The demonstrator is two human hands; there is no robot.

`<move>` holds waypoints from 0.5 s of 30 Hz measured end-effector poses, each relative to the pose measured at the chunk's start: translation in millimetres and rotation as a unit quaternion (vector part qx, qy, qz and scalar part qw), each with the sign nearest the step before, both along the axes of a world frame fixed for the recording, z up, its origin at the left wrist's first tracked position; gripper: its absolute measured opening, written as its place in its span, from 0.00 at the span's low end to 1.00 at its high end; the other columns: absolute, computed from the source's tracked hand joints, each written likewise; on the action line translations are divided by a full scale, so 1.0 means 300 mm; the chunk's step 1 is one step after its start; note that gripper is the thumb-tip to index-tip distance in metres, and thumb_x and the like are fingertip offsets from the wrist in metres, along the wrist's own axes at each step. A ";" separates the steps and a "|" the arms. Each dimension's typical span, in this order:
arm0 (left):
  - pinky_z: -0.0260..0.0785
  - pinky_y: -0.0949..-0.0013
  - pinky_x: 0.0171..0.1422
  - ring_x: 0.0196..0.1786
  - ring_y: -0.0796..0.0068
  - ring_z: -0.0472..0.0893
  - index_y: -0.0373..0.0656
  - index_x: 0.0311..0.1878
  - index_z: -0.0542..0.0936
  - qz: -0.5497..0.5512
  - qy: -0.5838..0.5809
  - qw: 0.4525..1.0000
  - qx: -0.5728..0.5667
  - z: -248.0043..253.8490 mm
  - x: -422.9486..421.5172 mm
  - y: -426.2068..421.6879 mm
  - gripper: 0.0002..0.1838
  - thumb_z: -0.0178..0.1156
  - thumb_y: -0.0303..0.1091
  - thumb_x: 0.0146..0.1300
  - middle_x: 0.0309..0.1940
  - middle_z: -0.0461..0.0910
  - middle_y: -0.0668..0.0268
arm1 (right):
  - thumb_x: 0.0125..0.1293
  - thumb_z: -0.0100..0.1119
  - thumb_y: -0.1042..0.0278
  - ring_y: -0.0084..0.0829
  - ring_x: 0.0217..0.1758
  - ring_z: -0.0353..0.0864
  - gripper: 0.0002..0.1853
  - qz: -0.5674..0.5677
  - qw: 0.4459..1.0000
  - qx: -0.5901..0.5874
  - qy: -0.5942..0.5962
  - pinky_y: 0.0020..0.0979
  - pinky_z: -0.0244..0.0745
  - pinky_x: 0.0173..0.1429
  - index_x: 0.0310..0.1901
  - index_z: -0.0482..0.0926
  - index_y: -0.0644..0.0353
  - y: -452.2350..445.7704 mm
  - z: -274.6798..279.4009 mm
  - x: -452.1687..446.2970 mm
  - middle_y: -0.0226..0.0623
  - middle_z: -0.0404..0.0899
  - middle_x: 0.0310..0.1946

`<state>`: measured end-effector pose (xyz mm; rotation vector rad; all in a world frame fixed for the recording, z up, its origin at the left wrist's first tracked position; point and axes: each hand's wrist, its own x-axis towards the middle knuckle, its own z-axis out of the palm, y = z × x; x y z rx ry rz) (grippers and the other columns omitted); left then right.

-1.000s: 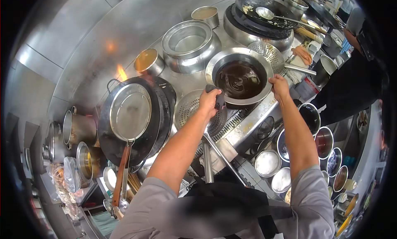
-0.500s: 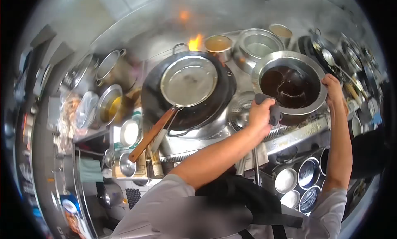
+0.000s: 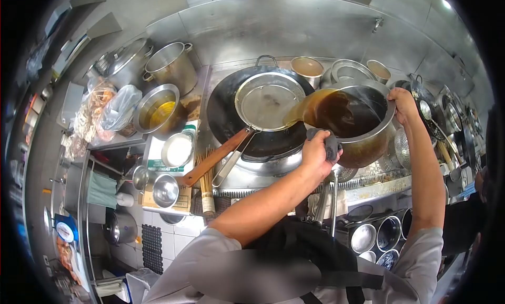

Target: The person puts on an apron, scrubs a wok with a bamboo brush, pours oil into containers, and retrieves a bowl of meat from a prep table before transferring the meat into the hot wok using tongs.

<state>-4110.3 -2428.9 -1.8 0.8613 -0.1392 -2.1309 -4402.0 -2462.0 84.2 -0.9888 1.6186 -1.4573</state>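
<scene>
A metal pot (image 3: 363,152) of dark brown liquid is tipped to the left. Amber-brown liquid (image 3: 302,112) streams over its lip into a round mesh strainer (image 3: 265,101) with a wooden handle (image 3: 218,155). The strainer rests across a black wok (image 3: 221,106). My left hand (image 3: 317,157) is closed on the pot's near side, with a dark grey cloth (image 3: 331,144) between hand and metal. At the far right of the rim, my right hand (image 3: 404,105) is wrapped round the edge. The wok's contents are mostly hidden under the strainer.
On the left stand a bowl of yellow liquid (image 3: 142,114), a tall pot (image 3: 171,72) and a small steel bowl (image 3: 165,191). Bamboo skewers (image 3: 206,185) lie near the wok. Pots (image 3: 306,67) line the back; pans and ladles crowd the right.
The pot has moved left and tilted toward the strainer, and liquid now runs out of it. Both hands have kept their hold. The camera view has shifted; the flame behind the wok no longer shows.
</scene>
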 end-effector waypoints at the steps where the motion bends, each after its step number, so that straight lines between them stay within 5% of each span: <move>1: 0.70 0.68 0.21 0.28 0.56 0.79 0.47 0.43 0.72 0.000 0.002 1.000 0.014 -0.004 0.010 -0.006 0.13 0.61 0.38 0.58 0.31 0.75 0.58 | 0.52 0.54 0.78 0.22 0.17 0.66 0.05 0.001 1.000 0.011 0.020 0.24 0.62 0.20 0.23 0.72 0.56 -0.011 0.011 0.013 0.27 0.70 0.19; 15: 0.72 0.74 0.22 0.29 0.58 0.78 0.46 0.44 0.71 -0.008 0.064 0.996 0.066 -0.025 0.091 -0.039 0.14 0.61 0.38 0.59 0.33 0.74 0.56 | 0.52 0.55 0.78 0.23 0.10 0.61 0.05 -0.005 0.998 0.043 0.049 0.24 0.55 0.12 0.23 0.71 0.58 -0.092 0.089 0.154 0.29 0.68 0.15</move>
